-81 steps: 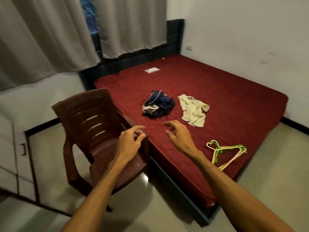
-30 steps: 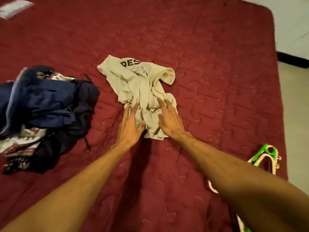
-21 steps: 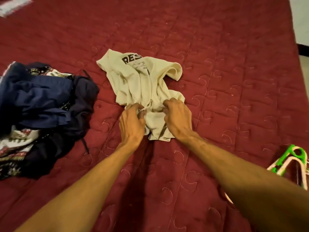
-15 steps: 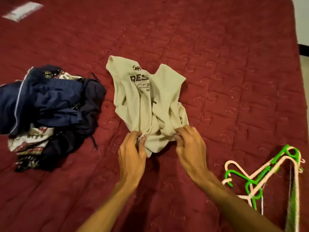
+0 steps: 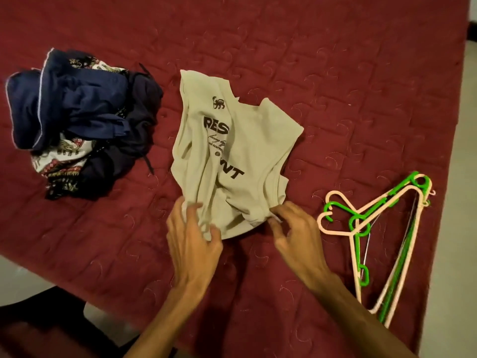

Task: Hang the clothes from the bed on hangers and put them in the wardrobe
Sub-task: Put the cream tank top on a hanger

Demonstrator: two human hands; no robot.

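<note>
A cream T-shirt (image 5: 232, 156) with black lettering lies crumpled on the red bed (image 5: 335, 73), its near hem toward me. My left hand (image 5: 193, 239) grips the hem's left part, fabric bunched between thumb and fingers. My right hand (image 5: 294, 228) pinches the hem's right part. A heap of dark blue and patterned clothes (image 5: 82, 125) lies to the left of the shirt. Pink and green plastic hangers (image 5: 374, 228) lie tangled on the bed, right of my right hand. No wardrobe is in view.
The bed's near edge runs diagonally at the lower left, with pale floor (image 5: 23, 275) beyond it. A dark chair (image 5: 38, 334) shows at the bottom left corner. More floor (image 5: 459, 177) lies past the bed's right edge.
Both hands reached the cream shirt, took its near hem and drew it toward me, stretching it out so more lettering shows. My view pulled back, bringing the hangers and bed edge in.
</note>
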